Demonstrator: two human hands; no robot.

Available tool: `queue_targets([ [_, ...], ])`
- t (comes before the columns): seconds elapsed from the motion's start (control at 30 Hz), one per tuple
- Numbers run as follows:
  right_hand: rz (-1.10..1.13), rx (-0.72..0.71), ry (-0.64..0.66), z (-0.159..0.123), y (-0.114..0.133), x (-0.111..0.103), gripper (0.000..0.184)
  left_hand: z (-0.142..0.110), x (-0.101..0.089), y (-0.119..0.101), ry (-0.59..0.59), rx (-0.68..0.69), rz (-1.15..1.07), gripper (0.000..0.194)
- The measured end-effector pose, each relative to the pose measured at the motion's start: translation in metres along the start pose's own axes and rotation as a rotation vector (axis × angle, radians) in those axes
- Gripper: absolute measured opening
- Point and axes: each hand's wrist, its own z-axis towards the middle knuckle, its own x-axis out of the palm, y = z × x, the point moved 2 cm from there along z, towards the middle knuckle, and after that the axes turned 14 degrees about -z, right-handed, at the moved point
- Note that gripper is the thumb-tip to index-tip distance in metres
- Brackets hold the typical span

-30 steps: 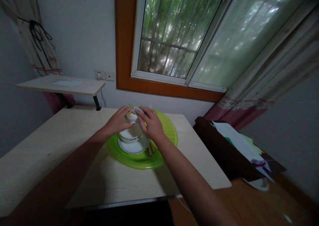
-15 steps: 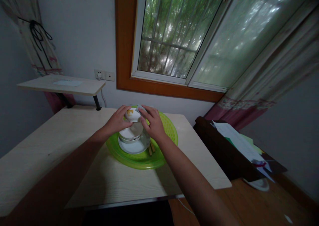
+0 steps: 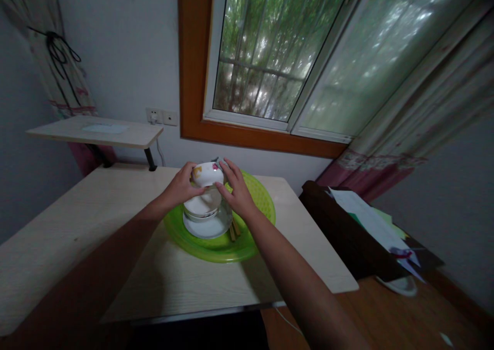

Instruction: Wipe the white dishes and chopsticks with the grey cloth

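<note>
My left hand (image 3: 180,186) is closed on the left side of a small white bowl (image 3: 209,175) with yellow and pink patterns. My right hand (image 3: 237,190) pinches the bowl's right side, thumb below and fingers at the rim. A bit of grey cloth (image 3: 215,160) shows at the rim by the right fingertips, mostly hidden. Just beneath the raised bowl, stacked white bowls (image 3: 200,206) stand on a white plate (image 3: 208,229). Wooden chopsticks (image 3: 234,230) lie beside the plate, and all of these rest on a round green tray (image 3: 216,256).
The tray sits on a pale wooden table (image 3: 185,293). A raised shelf (image 3: 96,131) stands at the table's back left. To the right is a dark brown piece of furniture (image 3: 339,231) with papers (image 3: 366,216) on it. A window is behind the table.
The bowl has turned in my hands, so a pink pattern now shows on its side. My right fingers and the cloth have shifted from the outer side to the rim.
</note>
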Motion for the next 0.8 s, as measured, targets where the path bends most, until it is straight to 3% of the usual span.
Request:
queue_targets([
  [0.4,0.257,0.254,0.008,-0.009,-0.030,0.025,0.082,0.000,-0.002,0.008,-0.003,-0.092,-0.175,0.064],
  [0.6,0.223,0.260,-0.024,-0.010,-0.028,0.023,0.075,0.001,0.000,0.011,0.007,-0.076,-0.197,0.065],
  [0.8,0.090,0.139,-0.054,-0.008,-0.024,0.012,0.072,0.000,0.002,-0.004,0.031,-0.003,-0.139,0.067],
])
